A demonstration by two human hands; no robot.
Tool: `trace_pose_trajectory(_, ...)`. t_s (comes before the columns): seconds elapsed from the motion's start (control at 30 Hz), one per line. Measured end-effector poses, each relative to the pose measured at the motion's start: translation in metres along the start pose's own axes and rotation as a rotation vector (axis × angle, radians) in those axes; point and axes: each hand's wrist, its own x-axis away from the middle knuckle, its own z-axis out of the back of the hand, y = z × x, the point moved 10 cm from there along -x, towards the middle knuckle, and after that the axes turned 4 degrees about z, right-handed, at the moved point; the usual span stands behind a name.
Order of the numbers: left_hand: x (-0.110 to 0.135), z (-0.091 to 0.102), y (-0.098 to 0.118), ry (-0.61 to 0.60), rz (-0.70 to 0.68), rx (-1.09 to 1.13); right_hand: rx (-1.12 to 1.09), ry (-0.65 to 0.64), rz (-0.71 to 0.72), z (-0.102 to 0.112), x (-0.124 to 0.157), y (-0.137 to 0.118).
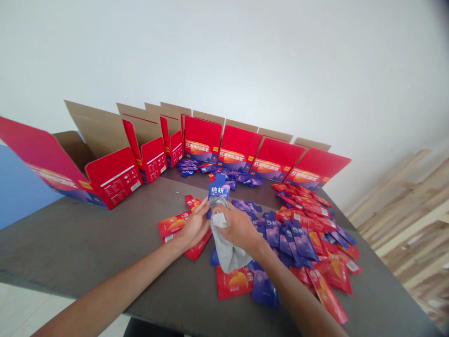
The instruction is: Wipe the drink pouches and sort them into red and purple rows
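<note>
A blue-purple sachet (218, 187) with white lettering is held up over the table, its lower part hidden by cloth and fingers. My left hand (194, 226) grips the sachet by its left edge. Bunched in my right hand (238, 224) is a grey cloth (228, 252), pressed against the sachet's front, its loose end hanging down. Beneath my left hand lie several red sachets (174, 224). Close to my right hand spreads a heap of purple sachets (294, 241), and a red sachet (235, 282) lies flat below the cloth.
Open red cartons (238, 142) stand in a row along the grey table's (87, 248) back and left. Before them lie more purple sachets (242, 177). Red sachets (308, 206) pile up at the right. Wooden slats (414, 229) stand beyond the table's right edge.
</note>
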Motion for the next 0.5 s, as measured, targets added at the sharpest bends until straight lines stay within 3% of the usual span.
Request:
trace_pose_trajectory(0.1,-0.002,-0.001,-0.001,-0.03,0.004,-0.132,0.022,0.054,-0.041,0.009,-0.001,0.007)
trace_pose_trajectory(0.3,0.003,-0.009,0.012,-0.074,-0.084,-0.589,0.021,0.365,-0.187,0.065,0.005,0.047)
trace_pose_trajectory(0.5,-0.001,0.004,0.021,-0.054,-0.172,-1.03,0.001,0.501,-0.225,0.103,0.013,0.079)
